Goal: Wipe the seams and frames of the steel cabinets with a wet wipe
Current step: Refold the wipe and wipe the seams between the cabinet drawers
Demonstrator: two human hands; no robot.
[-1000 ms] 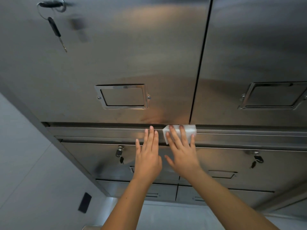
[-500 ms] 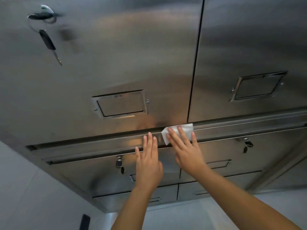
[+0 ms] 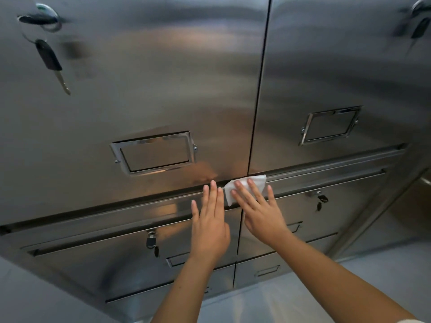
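Note:
A steel cabinet [image 3: 144, 94] fills the view, with two upper doors split by a dark vertical seam [image 3: 260, 89]. Below the doors runs a horizontal frame rail [image 3: 326, 169]. A white wet wipe [image 3: 253, 181] lies flat on that rail just under the vertical seam. My right hand [image 3: 258, 210] presses it there with straight, spread fingers. Just left of the wipe, my left hand [image 3: 210, 220] rests flat on the rail, fingers straight, holding nothing.
A key [image 3: 50, 59] hangs from the left door's lock, another key [image 3: 417, 29] at the top right. Chrome label holders [image 3: 154, 152] [image 3: 331, 124] sit on both doors. Lower drawers carry small locks [image 3: 151, 241] [image 3: 320, 198]. Pale floor [image 3: 268, 301] lies below.
The view has swung and tilted, so the rail now slopes up to the right. Both hands stay on the rail, the right one still pressing the wipe under the vertical seam.

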